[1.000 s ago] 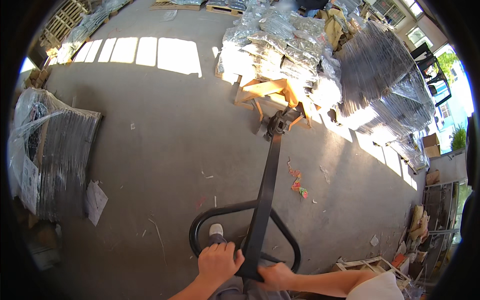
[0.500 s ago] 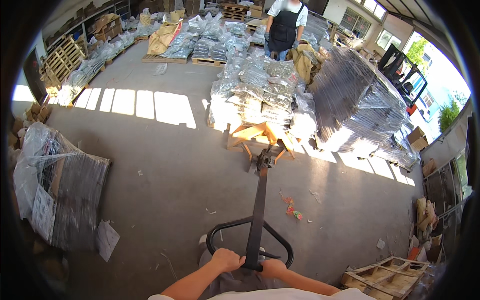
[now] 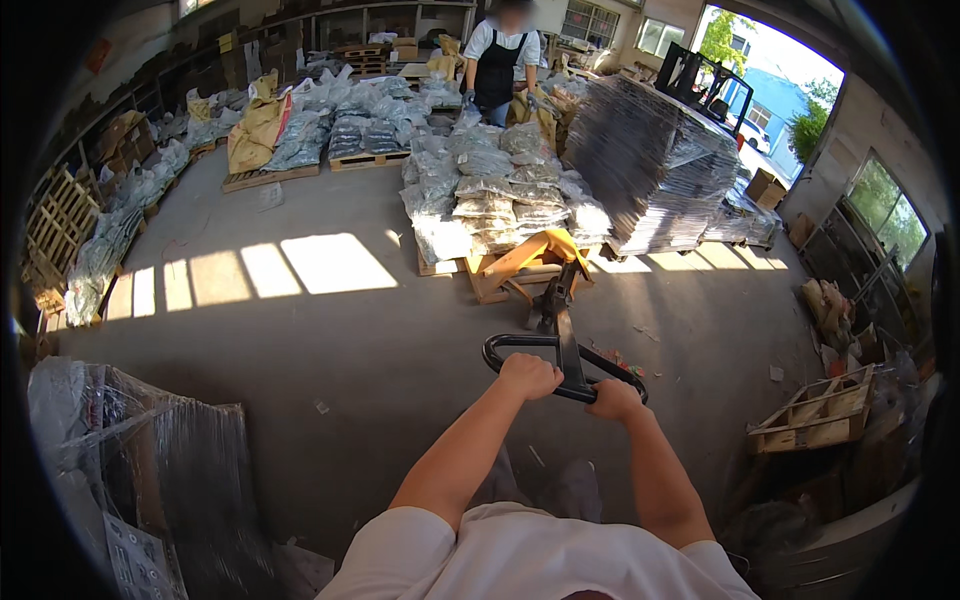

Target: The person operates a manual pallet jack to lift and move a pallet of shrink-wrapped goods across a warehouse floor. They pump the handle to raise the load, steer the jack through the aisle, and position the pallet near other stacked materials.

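Observation:
Both my arms reach forward to the black loop handle (image 3: pixel 500 345) of a pallet jack. My left hand (image 3: pixel 530 376) is closed around the near bar, left of the steering shaft. My right hand (image 3: pixel 613 398) grips the same bar on the right of the shaft. Beyond the handle, the yellow pallet jack body (image 3: pixel 535 255) stands at the near side of a wooden pallet (image 3: pixel 440 266). Plastic bags (image 3: pixel 490 188) filled with something I cannot make out are stacked on that pallet. The jack's forks are hidden by the load.
A person in a black apron (image 3: pixel 495 70) stands behind the stack. Right of it rises a film-wrapped pile (image 3: pixel 640 150). A wrapped load (image 3: pixel 200 480) is at near left; a wooden pallet (image 3: pixel 820 410) lies at right. A forklift (image 3: pixel 710 90) is by the doorway.
The handle has gone from close against my body to farther out, and my arms are now stretched. Both hands keep hold of it. My view has shifted and tilted.

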`<state>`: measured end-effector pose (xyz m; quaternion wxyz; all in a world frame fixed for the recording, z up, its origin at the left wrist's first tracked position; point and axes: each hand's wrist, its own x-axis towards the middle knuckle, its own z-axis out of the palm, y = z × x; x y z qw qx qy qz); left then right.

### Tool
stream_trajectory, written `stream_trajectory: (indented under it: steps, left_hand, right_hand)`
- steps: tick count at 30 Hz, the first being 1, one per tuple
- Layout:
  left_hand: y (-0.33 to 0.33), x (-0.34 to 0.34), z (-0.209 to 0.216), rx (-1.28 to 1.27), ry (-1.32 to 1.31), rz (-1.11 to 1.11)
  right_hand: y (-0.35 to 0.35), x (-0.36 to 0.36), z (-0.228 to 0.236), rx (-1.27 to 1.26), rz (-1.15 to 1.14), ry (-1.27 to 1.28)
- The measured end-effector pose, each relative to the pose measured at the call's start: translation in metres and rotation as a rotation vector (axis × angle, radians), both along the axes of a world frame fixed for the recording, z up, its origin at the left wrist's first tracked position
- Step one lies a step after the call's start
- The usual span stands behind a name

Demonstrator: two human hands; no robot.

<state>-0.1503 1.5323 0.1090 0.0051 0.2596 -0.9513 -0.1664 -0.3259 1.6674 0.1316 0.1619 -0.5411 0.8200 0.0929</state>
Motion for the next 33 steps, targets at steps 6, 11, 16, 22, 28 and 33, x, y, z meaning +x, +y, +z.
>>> stream_trajectory:
  steps: [6, 11, 16, 22, 28, 33]
  left_hand:
    - [-0.024, 0.062, -0.006, -0.044, -0.016, -0.088]
    - [-0.035, 0.102, 0.006, -0.044, -0.088, -0.142]
    - [-0.031, 0.128, 0.004, -0.018, -0.046, -0.174]
    - [-0.008, 0.169, 0.010, 0.023, -0.133, -0.178]
    - [0.026, 0.213, 0.012, -0.234, -0.107, -0.370]
    - [0.058, 0.255, 0.008, -0.269, -0.162, -0.402]
  right_hand:
    - [-0.013, 0.073, -0.010, -0.068, -0.090, 0.042]
    - [-0.016, 0.121, -0.004, -0.038, -0.131, -0.003]
    - [-0.004, 0.146, -0.001, -0.027, -0.125, -0.018]
    - [0.027, 0.193, -0.009, -0.069, -0.140, -0.057]
    - [0.064, 0.236, 0.004, -0.125, -0.110, -0.099]
    - [0.098, 0.276, 0.010, -0.112, -0.119, -0.142]
